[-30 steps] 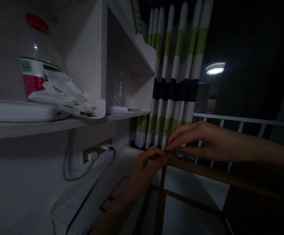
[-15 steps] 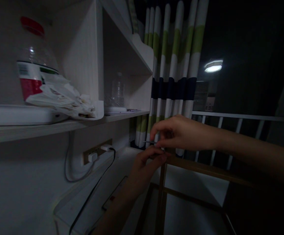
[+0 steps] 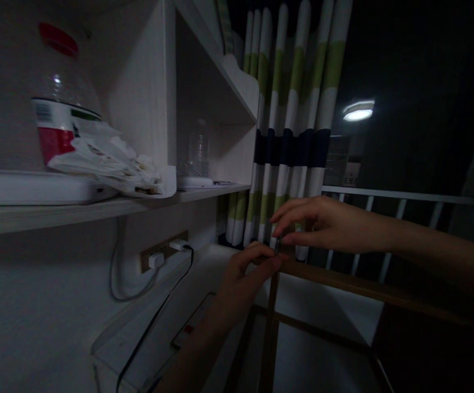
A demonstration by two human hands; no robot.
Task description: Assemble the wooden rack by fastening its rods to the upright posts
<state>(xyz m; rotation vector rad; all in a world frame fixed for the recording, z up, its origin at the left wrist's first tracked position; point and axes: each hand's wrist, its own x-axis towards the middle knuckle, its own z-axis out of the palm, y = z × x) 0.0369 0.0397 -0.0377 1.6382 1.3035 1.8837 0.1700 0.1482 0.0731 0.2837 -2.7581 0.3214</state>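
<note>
My left hand (image 3: pixel 247 278) reaches up from below, thumb and index finger pinched together at the top of a wooden frame (image 3: pixel 318 274), by its corner. What lies between those fingertips is too small and dark to make out. Just above, my right hand (image 3: pixel 316 222) comes in from the right, palm down with curled fingers. Its thumb and fingertips close around the upper end of a thin metal rod (image 3: pixel 277 244), which stands about upright over the left fingertips. The rod's lower end is hidden.
A white shelf (image 3: pixel 204 195) at left holds a red-capped bottle (image 3: pixel 57 109), crumpled plastic (image 3: pixel 109 161) and a clear bottle (image 3: pixel 199 147). Below are a wall socket strip (image 3: pixel 165 251) and a black cable (image 3: pixel 155 316). Striped curtains (image 3: pixel 289 109) and a railing (image 3: pixel 400 194) stand behind.
My right hand has shifted right, its fingers less curled. The thin rod, pointing left before, now looks upright. My left hand has stayed nearly in place.
</note>
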